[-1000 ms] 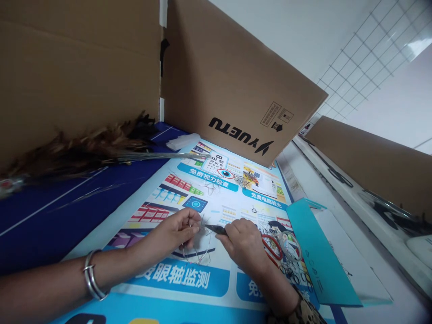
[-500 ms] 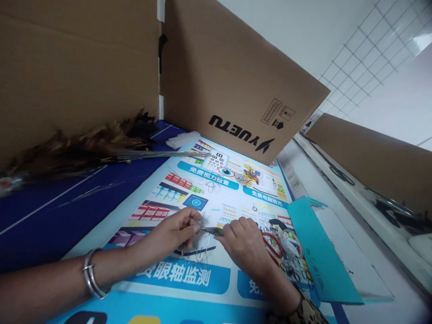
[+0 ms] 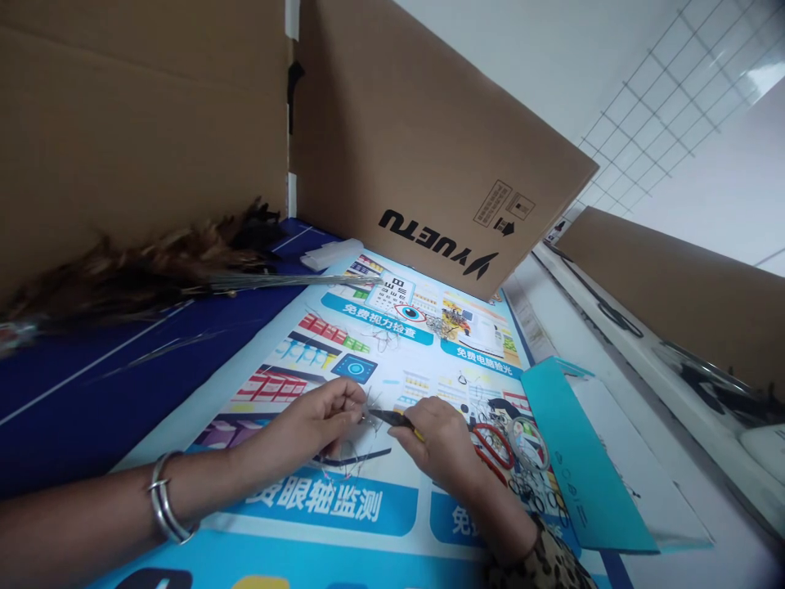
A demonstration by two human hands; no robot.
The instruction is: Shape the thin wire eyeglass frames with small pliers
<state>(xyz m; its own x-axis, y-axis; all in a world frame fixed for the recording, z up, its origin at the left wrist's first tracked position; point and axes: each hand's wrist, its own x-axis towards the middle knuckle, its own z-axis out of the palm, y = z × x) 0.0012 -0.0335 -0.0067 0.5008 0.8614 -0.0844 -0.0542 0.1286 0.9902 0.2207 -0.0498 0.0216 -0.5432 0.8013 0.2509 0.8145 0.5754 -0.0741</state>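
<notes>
My left hand (image 3: 336, 413), with a silver bangle on its wrist, is closed in a pinch on thin wire (image 3: 368, 397). Fine strands of it stick out above and hang below the fingers. My right hand (image 3: 438, 433) is wrapped round pliers (image 3: 392, 418) with a dark pointed nose and a bit of yellow handle showing. The tips of the pliers point left and meet the wire right beside my left fingertips. Whether the jaws grip the wire is too small to tell. Red-handled scissors (image 3: 492, 446) lie just right of my right hand.
A roll of clear tape (image 3: 528, 444) and small dark loops (image 3: 540, 491) lie by a teal box (image 3: 582, 458). Feathers (image 3: 141, 262) and a bundle of thin rods (image 3: 294, 280) lie at left. Cardboard panels (image 3: 417, 131) stand behind. A printed poster (image 3: 307, 540) covers the table.
My right hand has turned slightly, and the yellow on the pliers' handle now shows. The hanging wire strands have shifted a little left. My left hand stays in nearly the same place.
</notes>
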